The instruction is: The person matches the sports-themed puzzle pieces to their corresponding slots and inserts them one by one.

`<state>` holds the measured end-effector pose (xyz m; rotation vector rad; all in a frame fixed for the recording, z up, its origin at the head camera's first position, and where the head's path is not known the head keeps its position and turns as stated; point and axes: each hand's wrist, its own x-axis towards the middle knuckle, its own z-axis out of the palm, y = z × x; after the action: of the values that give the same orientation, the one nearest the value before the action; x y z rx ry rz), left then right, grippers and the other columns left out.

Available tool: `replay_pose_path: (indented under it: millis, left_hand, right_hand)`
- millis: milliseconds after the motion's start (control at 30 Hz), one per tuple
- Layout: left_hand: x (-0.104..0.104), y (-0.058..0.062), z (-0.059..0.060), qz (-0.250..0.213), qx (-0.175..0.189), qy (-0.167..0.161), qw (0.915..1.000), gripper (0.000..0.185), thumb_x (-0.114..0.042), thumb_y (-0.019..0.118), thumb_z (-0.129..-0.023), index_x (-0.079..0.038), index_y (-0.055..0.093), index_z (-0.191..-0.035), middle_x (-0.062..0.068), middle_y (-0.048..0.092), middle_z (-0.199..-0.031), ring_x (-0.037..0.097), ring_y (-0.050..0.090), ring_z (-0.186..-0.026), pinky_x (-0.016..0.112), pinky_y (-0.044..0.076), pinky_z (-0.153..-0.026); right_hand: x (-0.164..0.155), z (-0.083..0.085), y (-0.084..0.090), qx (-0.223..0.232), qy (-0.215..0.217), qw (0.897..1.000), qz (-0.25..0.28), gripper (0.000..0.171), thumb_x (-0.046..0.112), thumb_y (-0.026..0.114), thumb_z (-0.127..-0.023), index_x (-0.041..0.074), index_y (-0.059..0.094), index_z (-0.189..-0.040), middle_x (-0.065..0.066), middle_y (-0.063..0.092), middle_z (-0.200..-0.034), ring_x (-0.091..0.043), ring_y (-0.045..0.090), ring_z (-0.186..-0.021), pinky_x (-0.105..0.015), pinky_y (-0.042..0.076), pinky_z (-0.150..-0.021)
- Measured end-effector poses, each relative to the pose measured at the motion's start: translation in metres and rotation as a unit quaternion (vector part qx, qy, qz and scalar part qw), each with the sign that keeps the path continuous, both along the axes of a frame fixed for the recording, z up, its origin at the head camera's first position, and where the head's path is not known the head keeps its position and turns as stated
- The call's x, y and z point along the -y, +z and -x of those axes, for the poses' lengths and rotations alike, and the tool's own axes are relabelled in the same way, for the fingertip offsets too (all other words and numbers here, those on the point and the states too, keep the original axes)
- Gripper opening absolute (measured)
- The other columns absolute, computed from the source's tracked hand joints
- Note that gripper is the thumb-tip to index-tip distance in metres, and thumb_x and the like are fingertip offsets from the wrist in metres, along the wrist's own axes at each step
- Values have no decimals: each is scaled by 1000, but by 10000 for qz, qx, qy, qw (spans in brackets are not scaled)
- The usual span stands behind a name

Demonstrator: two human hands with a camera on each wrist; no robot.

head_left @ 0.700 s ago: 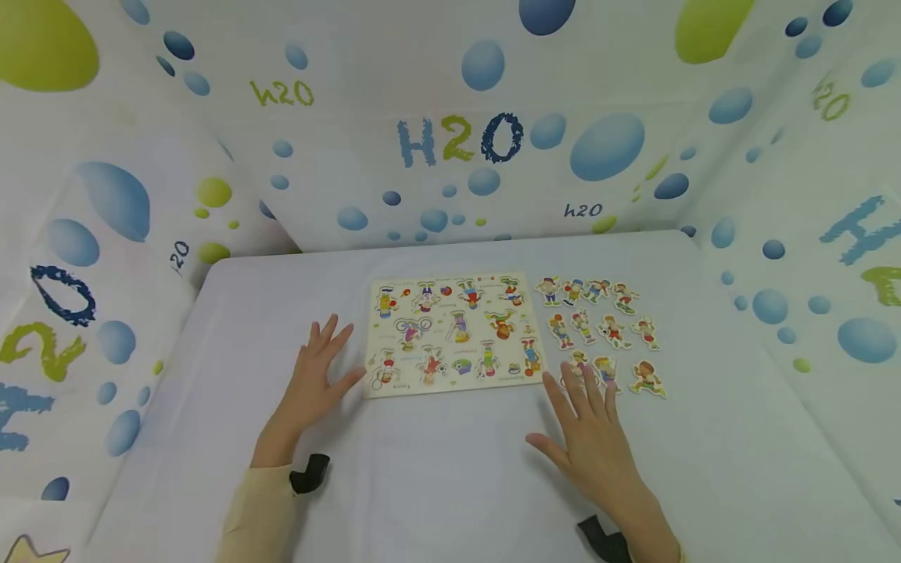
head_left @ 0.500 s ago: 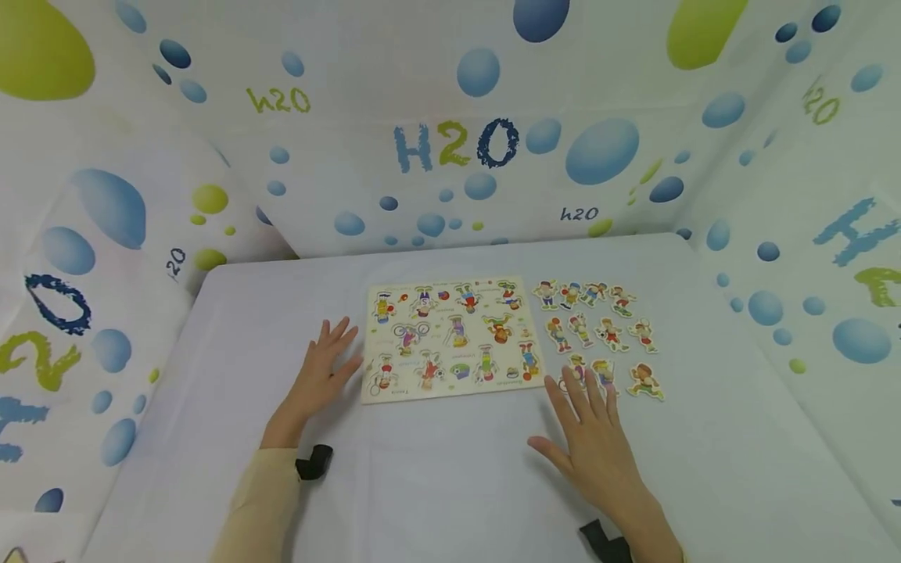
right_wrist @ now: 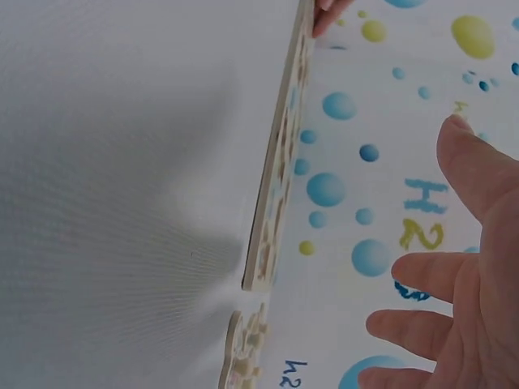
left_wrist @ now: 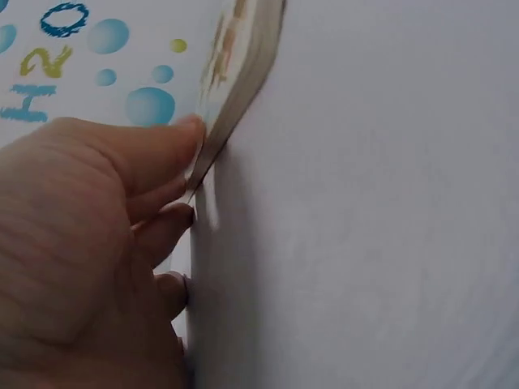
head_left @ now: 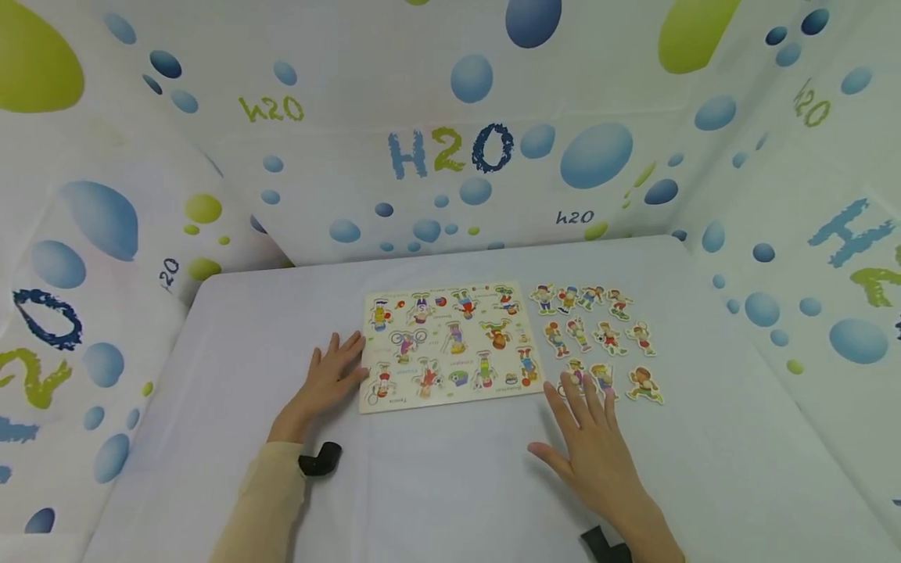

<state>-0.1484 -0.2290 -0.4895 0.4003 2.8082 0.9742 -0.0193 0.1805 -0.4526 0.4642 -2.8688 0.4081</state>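
Observation:
A pale puzzle board (head_left: 475, 335) printed with sports figures lies flat mid-table, its pictures upside down in the head view. My left hand (head_left: 327, 385) is at its left edge, fingers extended. In the left wrist view the thumb of that hand (left_wrist: 89, 235) meets the corner of the board (left_wrist: 253, 57). To the board's right, several cutout sports-figure pieces (head_left: 611, 338) lie in three rows. My right hand (head_left: 594, 461) is spread palm down near the board's front right corner, holding nothing; its fingertips overlap the front-row pieces. The right wrist view shows this hand (right_wrist: 478, 267) raised above the tabletop.
A white cloth covers the table (head_left: 436, 485). Behind and at both sides hangs a white curtain (head_left: 338, 141) with blue and green bubbles and H2O lettering. Each wrist wears a black strap (head_left: 321, 459). One piece (right_wrist: 243, 348) stands close to the board's corner.
My left hand has moved right and closer to the board's left edge, its fingers drawing together. The right hand stays nearly still. The whole head view has shifted slightly.

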Motion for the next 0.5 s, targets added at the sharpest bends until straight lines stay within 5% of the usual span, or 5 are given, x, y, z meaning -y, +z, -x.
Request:
replay_pose_path:
  millis: [500]
  left_hand:
    - [-1,-13,-3,298,-107,85,9995,63,-28,53,-100,-3,28,-152,16,23,-161,45,1,-150,62,-10,-117]
  right_hand:
    - [-1,2,-8,134,-60,9999,52,82,62,56,-88,10,39,-149,-19,35,-155,-47,26,-144,-68,20,-114]
